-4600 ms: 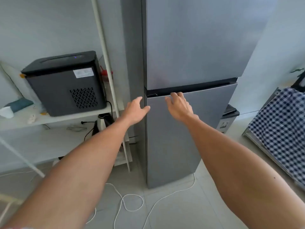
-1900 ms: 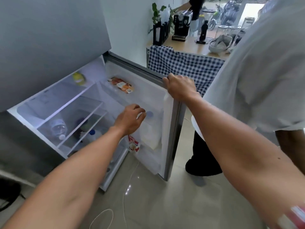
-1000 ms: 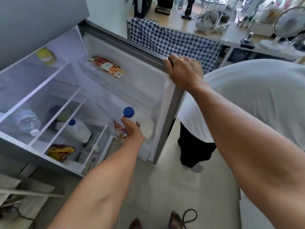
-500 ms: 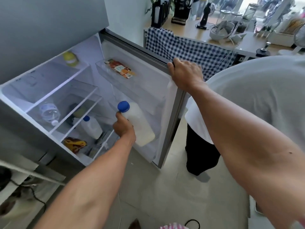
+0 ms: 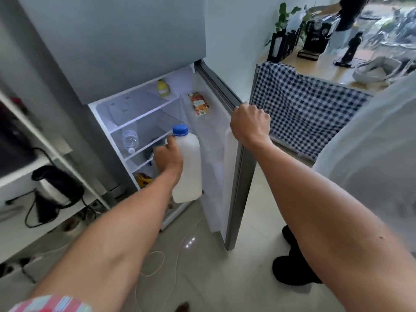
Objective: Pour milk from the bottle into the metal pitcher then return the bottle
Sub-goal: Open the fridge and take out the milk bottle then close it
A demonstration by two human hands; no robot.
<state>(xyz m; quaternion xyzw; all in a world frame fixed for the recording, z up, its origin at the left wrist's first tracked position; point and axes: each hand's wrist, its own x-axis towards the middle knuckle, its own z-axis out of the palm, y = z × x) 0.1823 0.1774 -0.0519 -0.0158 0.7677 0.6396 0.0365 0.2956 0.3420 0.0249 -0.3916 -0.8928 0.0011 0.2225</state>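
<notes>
A white milk bottle with a blue cap hangs upright in front of the open fridge, clear of the door shelf. My left hand grips its handle side. My right hand is clamped over the top edge of the open fridge door. The metal pitcher is nowhere in view.
The fridge shelves hold a water bottle and a yellow item. A black kettle stands on a white shelf at left. A checked cloth drapes a wooden counter with a coffee machine; another person stands close on my right.
My left hand has lifted the milk bottle up and out of the door shelf. My right hand keeps its hold on the door's top edge.
</notes>
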